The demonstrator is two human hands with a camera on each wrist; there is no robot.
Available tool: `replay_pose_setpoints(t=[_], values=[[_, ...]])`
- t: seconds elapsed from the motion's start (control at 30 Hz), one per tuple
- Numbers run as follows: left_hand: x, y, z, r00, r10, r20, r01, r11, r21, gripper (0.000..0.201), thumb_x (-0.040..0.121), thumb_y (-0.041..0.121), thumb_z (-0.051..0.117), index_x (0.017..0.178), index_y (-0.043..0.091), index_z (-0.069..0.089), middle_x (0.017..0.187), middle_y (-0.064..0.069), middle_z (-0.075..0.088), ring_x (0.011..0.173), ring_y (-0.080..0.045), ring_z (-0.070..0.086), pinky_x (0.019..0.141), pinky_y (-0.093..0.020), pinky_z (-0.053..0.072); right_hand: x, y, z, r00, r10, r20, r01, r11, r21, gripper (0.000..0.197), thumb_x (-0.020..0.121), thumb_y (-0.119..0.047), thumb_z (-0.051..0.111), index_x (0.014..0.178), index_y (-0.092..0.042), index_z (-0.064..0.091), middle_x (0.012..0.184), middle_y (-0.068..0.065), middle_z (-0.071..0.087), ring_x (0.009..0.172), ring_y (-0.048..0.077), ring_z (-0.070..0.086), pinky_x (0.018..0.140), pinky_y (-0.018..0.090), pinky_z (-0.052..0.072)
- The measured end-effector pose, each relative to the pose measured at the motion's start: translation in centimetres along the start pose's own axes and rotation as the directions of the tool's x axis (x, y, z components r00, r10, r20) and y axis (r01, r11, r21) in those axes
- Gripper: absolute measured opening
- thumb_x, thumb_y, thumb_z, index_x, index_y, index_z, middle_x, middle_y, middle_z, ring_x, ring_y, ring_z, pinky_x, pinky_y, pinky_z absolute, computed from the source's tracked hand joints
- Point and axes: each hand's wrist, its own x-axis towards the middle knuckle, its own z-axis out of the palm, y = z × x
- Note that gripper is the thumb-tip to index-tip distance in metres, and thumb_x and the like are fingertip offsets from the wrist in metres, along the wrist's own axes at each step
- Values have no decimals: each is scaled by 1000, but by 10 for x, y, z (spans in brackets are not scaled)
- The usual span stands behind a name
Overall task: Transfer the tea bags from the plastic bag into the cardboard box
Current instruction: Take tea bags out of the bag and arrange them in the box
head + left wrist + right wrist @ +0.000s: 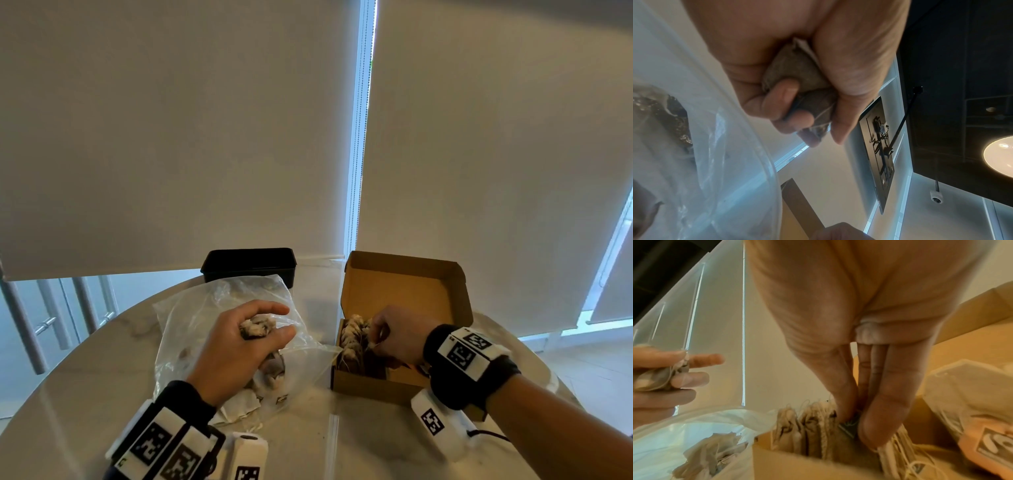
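Left hand (239, 346) grips a bunch of tea bags (257, 325) above the plastic bag (191, 315); right hand (397, 337) pinches tea bags inside the box (404, 291).

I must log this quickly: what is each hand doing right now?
Left hand: fingers curled round a bunch of tea bags, above the plastic bag.
Right hand: fingers pinch a tea bag inside the box.
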Motion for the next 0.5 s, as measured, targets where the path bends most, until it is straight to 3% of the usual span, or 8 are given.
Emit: replay_pose_setpoints(t=[0.07,0.2,0.37,0.5], values=[[0,0,0,1000,7,2,-7,1000,12,21,78,15,73,97,22,69,65,-2,65,49,-3,55,48,-18,47,0,1,0,1000,0,4,-1,998,58,6,91,-16,62,95,-18,65,95,4,68,81,15,69,75,27,59],[0,-2,-1,1000,19,-9,-19,999,42,20,76,19,74,95,26,69,68,-2,67,52,-3,58,51,-20,47,0,4,1,1000,-5,-14,6,995,101,5,91,-16,62,94,-20,64,93,4,68,76,13,69,72,25,59],[-1,-3,-1,1000,25,-6,-24,998,54,20,75,22,73,94,27,69,68,6,68,55,-1,59,55,-20,47,0,7,1,1000,2,-1,-2,994,111,6,90,-18,63,94,-23,61,94,4,68,78,13,70,77,31,60],[-2,-3,0,1000,30,-4,-29,998,60,19,76,19,74,93,26,69,67,5,68,54,-2,59,53,-20,48,-1,10,-1,1000,16,3,-16,985,174,18,86,-16,69,97,-22,58,96,5,65,77,15,69,73,28,60]])
